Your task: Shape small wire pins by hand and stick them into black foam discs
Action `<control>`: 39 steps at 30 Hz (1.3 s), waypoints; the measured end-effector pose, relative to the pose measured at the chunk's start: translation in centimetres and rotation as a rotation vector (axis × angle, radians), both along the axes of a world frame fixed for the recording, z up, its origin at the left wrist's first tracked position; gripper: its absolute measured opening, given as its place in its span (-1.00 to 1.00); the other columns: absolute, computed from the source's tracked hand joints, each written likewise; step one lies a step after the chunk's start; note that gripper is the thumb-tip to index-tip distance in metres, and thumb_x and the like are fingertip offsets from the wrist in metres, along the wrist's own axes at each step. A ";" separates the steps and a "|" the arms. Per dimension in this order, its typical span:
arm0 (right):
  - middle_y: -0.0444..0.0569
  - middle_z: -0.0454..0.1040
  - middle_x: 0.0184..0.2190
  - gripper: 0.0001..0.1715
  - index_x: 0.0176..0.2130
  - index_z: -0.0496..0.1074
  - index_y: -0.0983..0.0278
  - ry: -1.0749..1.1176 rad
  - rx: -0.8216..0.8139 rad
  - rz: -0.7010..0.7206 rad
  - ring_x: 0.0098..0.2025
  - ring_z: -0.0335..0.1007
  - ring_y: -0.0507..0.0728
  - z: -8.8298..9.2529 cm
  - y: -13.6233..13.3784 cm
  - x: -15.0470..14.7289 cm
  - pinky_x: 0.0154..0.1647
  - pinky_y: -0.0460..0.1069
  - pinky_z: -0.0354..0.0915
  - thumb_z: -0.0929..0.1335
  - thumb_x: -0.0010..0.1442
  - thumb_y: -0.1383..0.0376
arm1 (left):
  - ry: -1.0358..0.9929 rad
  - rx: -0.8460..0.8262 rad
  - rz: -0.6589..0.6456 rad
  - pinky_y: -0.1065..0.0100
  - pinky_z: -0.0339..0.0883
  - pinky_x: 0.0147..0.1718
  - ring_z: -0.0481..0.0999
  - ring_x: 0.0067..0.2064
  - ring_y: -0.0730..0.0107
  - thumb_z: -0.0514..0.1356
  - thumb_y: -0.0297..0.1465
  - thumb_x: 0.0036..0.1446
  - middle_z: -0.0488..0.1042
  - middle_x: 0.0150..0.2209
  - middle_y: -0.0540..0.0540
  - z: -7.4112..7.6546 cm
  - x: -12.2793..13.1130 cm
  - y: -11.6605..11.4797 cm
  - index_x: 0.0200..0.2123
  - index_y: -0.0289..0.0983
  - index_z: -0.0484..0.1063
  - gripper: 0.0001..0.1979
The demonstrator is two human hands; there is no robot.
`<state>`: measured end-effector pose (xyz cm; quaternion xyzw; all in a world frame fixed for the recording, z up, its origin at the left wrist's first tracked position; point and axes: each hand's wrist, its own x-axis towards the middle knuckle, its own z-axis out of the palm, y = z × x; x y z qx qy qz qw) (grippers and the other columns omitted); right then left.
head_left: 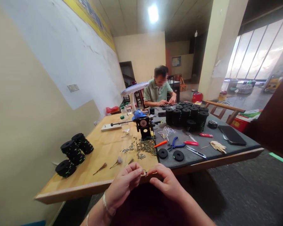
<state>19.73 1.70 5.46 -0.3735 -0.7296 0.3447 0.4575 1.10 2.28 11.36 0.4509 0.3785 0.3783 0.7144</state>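
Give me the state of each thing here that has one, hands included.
Left hand: pinching a small item
Right hand: thumb and index finger apart
Ceiling light: lit
Desk lamp: upright; lit or not, unclear
Smartphone: lying flat, screen dark
Green-capped bottle: upright, capped
Blue-handled pliers: lying, handles spread
Small loose pieces: spread in a pile

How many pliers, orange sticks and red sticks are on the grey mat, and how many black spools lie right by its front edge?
Blue pliers: 1
Orange stick: 1
Red sticks: 2
Black spools: 2
Total: 6
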 end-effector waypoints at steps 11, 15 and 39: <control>-0.06 0.46 -0.36 -0.72 -0.30 0.42 0.33 0.114 -0.169 -0.061 -0.30 0.34 0.01 -0.5 -0.1 -0.9 -0.25 -0.14 0.22 0.30 0.17 0.14 | -0.027 -0.051 0.008 0.50 -0.14 -0.57 -0.01 -0.57 0.65 0.33 -0.31 -0.08 0.13 -0.60 0.10 -0.2 0.4 0.2 -0.51 -0.35 0.26 -0.69; -0.08 0.45 -0.43 -0.73 -0.37 0.43 0.34 0.098 -0.177 -0.056 -0.36 0.33 -0.01 -0.5 0.0 -1.3 -0.29 -0.15 0.20 0.32 0.15 0.17 | -0.045 -0.073 0.010 0.51 -0.13 -0.57 -0.01 -0.57 0.66 0.33 -0.32 -0.09 0.11 -0.60 0.11 -0.2 0.5 0.2 -0.50 -0.35 0.25 -0.70; -0.03 0.50 -0.36 -0.69 -0.33 0.47 0.34 0.108 -0.206 -0.019 -0.28 0.38 0.03 -1.4 -0.2 -0.4 -0.18 -0.10 0.23 0.26 0.20 0.18 | -0.104 -0.081 0.034 0.53 -0.13 -0.58 0.01 -0.58 0.68 0.35 -0.35 -0.11 0.13 -0.58 0.11 -0.2 0.0 0.8 -0.50 -0.35 0.26 -0.70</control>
